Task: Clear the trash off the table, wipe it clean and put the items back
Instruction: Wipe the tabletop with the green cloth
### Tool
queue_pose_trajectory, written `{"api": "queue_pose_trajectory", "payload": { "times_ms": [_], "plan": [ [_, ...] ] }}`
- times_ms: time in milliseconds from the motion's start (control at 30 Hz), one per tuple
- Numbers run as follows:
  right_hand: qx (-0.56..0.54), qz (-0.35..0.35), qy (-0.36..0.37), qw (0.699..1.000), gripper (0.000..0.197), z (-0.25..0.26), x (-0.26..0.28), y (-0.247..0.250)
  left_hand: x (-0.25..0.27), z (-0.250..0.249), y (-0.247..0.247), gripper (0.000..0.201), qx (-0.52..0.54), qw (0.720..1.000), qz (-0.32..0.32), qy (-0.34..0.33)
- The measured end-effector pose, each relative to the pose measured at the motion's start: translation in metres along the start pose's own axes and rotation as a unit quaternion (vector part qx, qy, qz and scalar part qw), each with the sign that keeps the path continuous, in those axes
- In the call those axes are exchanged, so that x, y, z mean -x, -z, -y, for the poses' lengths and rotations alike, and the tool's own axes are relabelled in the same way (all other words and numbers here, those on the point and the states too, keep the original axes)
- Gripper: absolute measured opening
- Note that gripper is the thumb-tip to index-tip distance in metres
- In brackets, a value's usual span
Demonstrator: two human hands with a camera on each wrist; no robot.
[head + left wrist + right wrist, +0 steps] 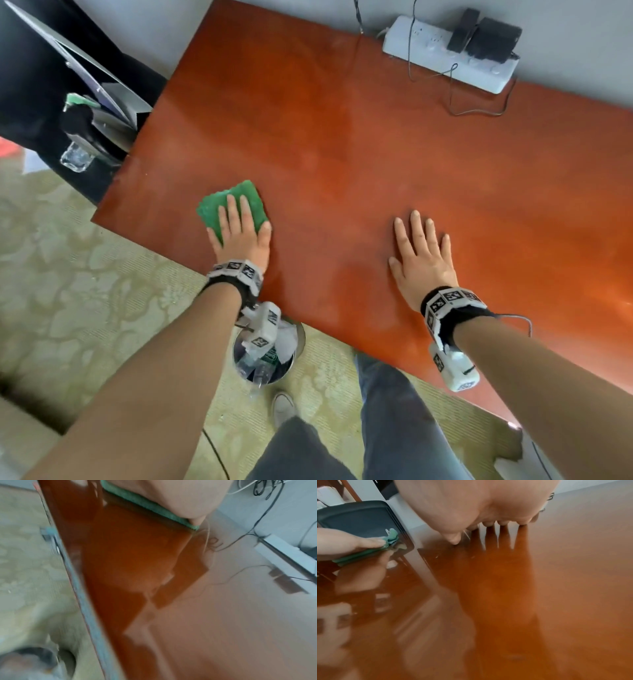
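Pressing my left hand [239, 236] flat, fingers straight, on the green cloth [226, 202] near the desk [342, 137] front-left corner, right hand [419, 257] splayed flat and empty, I risk sweeping grit off the edge, missing the bin [270, 356].

A green cloth [233, 205] lies folded flat on the glossy reddish-brown table [342, 154], close to its near-left corner (its edge looks scalloped). Under the table's near edge stands a metal bin [294, 346] holding crumpled paper and plastic trash.
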State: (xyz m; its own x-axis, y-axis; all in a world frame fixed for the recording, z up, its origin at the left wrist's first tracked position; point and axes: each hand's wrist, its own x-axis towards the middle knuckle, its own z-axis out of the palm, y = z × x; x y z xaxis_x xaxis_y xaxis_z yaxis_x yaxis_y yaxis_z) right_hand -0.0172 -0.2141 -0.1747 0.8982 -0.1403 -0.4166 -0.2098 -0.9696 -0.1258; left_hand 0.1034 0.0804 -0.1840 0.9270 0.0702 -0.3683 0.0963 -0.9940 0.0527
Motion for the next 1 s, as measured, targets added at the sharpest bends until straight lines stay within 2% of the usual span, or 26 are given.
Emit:
{"api": "queue_pose_trajectory", "payload": {
  "times_ms": [67, 133, 233, 300, 367, 467, 567, 633, 667, 700, 767, 833, 867, 900, 1000],
  "plan": [
    [-0.007, -0.010, -0.024, 1.000, 0.069, 0.021, 0.004, -0.006, 0.028, -0.016, -0.012, 0.068, -0.020, 0.999, -0.014, -0.025],
    [-0.021, -0.016, -0.048, 0.998, 0.070, 0.046, 0.005, -0.011, 0.066, -0.031, -0.026, 0.069, -0.056, 0.987, 0.005, -0.150],
    [-0.033, -0.016, -0.073, 0.997, 0.068, 0.081, 0.007, -0.019, 0.098, -0.021, -0.031, 0.068, -0.094, 0.920, 0.057, -0.376],
    [-0.031, -0.028, -0.088, 0.995, 0.067, 0.100, 0.009, -0.028, 0.074, 0.009, -0.027, 0.066, -0.105, 0.891, 0.034, -0.440],
    [-0.049, -0.037, -0.118, 0.991, 0.065, 0.121, 0.015, -0.036, 0.028, 0.054, -0.013, 0.065, -0.097, 0.904, -0.004, -0.417],
    [-0.076, -0.052, -0.177, 0.980, 0.065, 0.167, 0.025, -0.051, -0.065, 0.142, 0.022, 0.064, -0.072, 0.955, -0.050, -0.283],
    [-0.088, -0.053, -0.204, 0.974, 0.065, 0.222, 0.023, -0.058, -0.124, 0.212, 0.054, 0.067, -0.046, 0.982, -0.026, -0.183],
    [-0.095, -0.044, -0.196, 0.975, 0.066, 0.257, 0.017, -0.058, -0.125, 0.214, 0.057, 0.068, -0.049, 0.984, -0.020, -0.172],
    [-0.093, -0.041, -0.184, 0.978, 0.066, 0.272, 0.012, -0.058, -0.115, 0.205, 0.053, 0.068, -0.053, 0.981, -0.021, -0.187],
    [-0.090, -0.042, -0.171, 0.980, 0.066, 0.286, 0.006, -0.056, -0.101, 0.194, 0.047, 0.068, -0.063, 0.972, -0.017, -0.226],
    [-0.093, -0.047, -0.153, 0.983, 0.066, 0.308, -0.008, -0.052, -0.068, 0.179, 0.033, 0.066, -0.099, 0.933, -0.005, -0.347],
    [-0.093, -0.040, -0.145, 0.984, 0.067, 0.323, -0.021, -0.048, -0.069, 0.184, 0.032, 0.065, -0.122, 0.901, 0.002, -0.416],
    [-0.091, -0.034, -0.146, 0.984, 0.067, 0.326, -0.025, -0.046, -0.086, 0.190, 0.037, 0.065, -0.117, 0.904, -0.008, -0.412],
    [-0.089, -0.027, -0.149, 0.985, 0.068, 0.327, -0.027, -0.045, -0.107, 0.198, 0.042, 0.065, -0.104, 0.919, -0.024, -0.379],
    [-0.077, -0.013, -0.138, 0.987, 0.067, 0.321, -0.023, -0.044, -0.167, 0.231, 0.064, 0.066, -0.045, 0.974, -0.053, -0.214]
  ]
}}
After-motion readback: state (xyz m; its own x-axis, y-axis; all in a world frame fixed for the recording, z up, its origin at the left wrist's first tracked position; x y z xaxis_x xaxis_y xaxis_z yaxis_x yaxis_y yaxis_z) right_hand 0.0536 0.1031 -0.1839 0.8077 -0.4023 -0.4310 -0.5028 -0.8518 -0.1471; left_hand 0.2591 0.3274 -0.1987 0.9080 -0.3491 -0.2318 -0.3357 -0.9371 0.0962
